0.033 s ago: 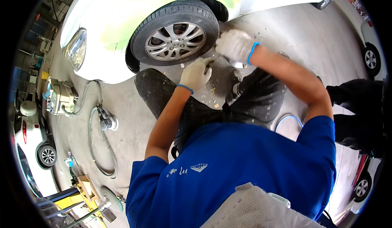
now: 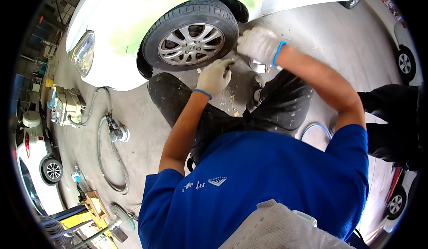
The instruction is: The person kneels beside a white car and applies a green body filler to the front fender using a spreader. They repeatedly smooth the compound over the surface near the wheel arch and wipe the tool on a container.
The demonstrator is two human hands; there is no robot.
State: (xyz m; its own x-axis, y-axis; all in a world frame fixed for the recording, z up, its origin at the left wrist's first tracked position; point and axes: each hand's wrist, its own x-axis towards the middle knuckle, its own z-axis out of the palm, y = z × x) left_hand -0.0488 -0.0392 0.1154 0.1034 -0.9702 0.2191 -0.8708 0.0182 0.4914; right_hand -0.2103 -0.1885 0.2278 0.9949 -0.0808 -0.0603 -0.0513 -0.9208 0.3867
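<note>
The left hand and right hand are curling near the car's wheel; I can't tell whether the fingers are gripping anything. The right one is partly hiding a silvery object. A sander is lying leftward; someone's dark trouser legs are vanishing rightward.

Car cut off at top
</note>
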